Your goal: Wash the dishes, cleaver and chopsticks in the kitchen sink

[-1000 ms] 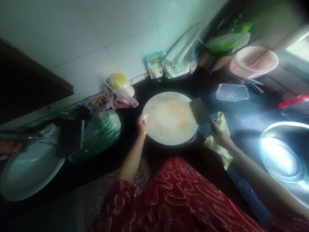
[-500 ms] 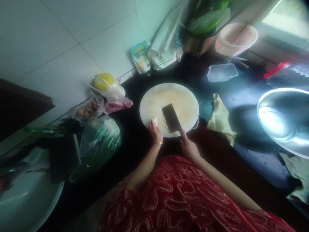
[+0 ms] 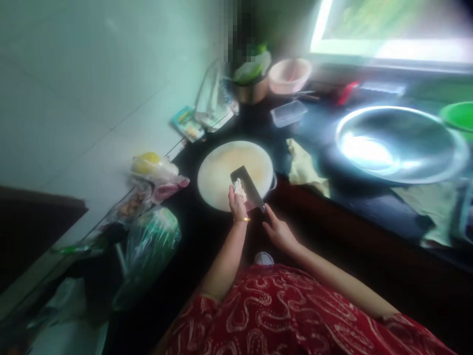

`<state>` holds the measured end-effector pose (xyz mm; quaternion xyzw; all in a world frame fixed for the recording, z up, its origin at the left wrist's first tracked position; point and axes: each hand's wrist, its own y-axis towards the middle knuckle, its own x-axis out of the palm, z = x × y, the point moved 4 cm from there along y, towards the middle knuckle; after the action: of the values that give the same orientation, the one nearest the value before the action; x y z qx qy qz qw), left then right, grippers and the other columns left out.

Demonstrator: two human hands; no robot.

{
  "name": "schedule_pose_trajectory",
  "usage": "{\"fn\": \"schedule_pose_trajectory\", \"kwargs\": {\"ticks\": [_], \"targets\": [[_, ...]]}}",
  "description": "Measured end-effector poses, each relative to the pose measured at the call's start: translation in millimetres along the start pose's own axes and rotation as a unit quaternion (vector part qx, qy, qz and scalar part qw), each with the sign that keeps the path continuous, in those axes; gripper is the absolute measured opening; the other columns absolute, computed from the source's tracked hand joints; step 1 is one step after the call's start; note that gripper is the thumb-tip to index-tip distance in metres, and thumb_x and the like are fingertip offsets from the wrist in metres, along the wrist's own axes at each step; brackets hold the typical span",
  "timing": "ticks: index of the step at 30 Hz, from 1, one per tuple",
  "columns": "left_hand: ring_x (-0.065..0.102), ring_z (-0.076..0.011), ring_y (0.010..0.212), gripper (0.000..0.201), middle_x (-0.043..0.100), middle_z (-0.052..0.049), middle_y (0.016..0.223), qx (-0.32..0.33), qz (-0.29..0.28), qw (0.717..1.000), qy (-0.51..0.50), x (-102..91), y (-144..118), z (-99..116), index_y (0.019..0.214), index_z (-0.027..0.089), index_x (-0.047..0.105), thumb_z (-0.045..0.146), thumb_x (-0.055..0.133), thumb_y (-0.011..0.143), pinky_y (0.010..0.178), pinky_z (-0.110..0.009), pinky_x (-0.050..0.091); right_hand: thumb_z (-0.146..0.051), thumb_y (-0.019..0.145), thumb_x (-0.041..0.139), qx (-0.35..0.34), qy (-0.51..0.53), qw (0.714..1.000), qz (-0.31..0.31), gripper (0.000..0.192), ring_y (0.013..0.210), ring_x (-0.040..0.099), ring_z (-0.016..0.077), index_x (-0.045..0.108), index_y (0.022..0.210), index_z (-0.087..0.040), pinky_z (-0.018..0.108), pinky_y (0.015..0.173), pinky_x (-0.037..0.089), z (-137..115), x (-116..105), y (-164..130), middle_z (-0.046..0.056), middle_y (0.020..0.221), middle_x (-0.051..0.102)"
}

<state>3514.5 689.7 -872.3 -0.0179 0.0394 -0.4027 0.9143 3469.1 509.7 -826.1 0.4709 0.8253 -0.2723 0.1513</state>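
The left hand point(image 3: 237, 206) pinches a small pale lump point(image 3: 239, 187) in its fingers, pressing it against the cleaver point(image 3: 247, 187). The right hand point(image 3: 278, 230) curls its fingers around the cleaver's handle at the table's near edge. The blade lies flat over the near side of the round board point(image 3: 221, 170), long axis running from the handle up-left. The board's far half is bare. A cloth point(image 3: 305, 167) lies just right, a steel basin point(image 3: 399, 143) beyond. Half a second ago the lump sat left of the blade.
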Motion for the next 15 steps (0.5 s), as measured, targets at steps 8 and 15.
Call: {"fn": "schedule_pose_trajectory", "kwargs": {"ticks": [8, 15], "targets": [[0.065, -0.0121, 0.084, 0.056, 0.064, -0.010, 0.119, 0.005, -0.303, 0.946, -0.112, 272.2, -182.2, 67.1, 0.145, 0.023, 0.036, 0.034, 0.051, 0.092, 0.075, -0.024, 0.053, -0.029, 0.084, 0.052, 0.094, 0.081, 0.947, 0.298, 0.066, 0.085, 0.065, 0.0223, 0.033, 0.146, -0.017, 0.029, 0.078, 0.048, 127.8, -184.8, -165.0, 0.008, 0.095, 0.069], [0.064, -0.0107, 0.077, 0.062, 0.068, -0.007, 0.105, -0.029, -0.547, 0.835, -0.051, 507.1, -424.7, 88.1, 0.141, 0.019, 0.042, 0.014, 0.057, 0.081, 0.072, -0.022, 0.052, -0.025, 0.082, 0.050, 0.151, 0.195, 0.837, 0.489, 0.056, 0.050, 0.057, 0.0140, 0.041, 0.136, -0.016, 0.023, 0.051, 0.047, 255.9, -329.7, -325.4, -0.001, 0.065, 0.061]]}}
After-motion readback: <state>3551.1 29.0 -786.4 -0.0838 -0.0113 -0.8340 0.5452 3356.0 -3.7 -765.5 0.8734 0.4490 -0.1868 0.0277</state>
